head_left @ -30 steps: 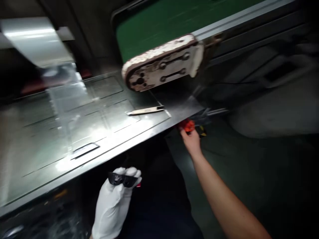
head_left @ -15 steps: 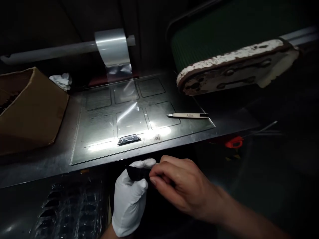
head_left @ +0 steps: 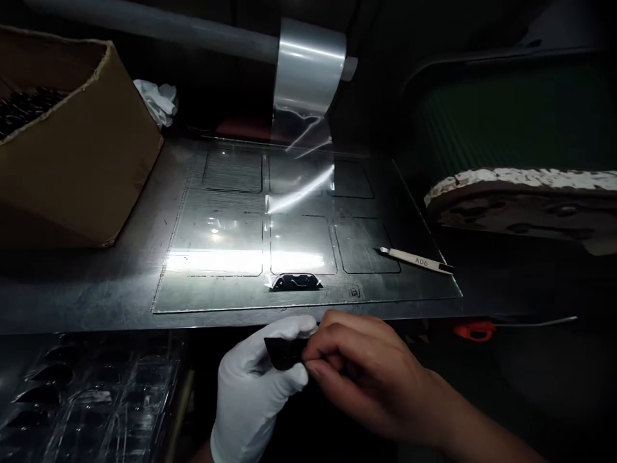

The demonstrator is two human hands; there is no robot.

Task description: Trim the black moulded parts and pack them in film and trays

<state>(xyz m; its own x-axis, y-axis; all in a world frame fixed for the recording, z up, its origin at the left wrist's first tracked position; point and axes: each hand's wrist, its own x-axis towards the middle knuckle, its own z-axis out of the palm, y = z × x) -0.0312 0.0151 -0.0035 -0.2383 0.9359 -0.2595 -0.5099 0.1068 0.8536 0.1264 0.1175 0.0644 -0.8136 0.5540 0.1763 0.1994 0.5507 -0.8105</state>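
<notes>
My left hand (head_left: 255,386), in a white glove, holds a small black piece (head_left: 283,353) between thumb and fingers, below the table's front edge. Bare and pinched closed, my right hand (head_left: 361,373) meets the right end of that piece; whether its fingertips hold the piece or something on it is hidden. Just beyond the hands, another black piece (head_left: 295,281) with a shiny surface lies on the transparent sheet (head_left: 241,296). A pale knife marked A06 (head_left: 417,259) rests on the sheet's right side.
A cardboard box (head_left: 81,167) stands at left, white crumpled material (head_left: 158,101) behind it. A film roll (head_left: 311,61) hangs at the back, its strip reaching the sheet. Trays of black pieces (head_left: 96,395) lie lower left. A green machine (head_left: 520,122) and red-handled tool (head_left: 475,330) are at right.
The view has turned, so the table objects appear shifted and tilted differently. Both hands stay together at the black piece, with nearly the same grip.
</notes>
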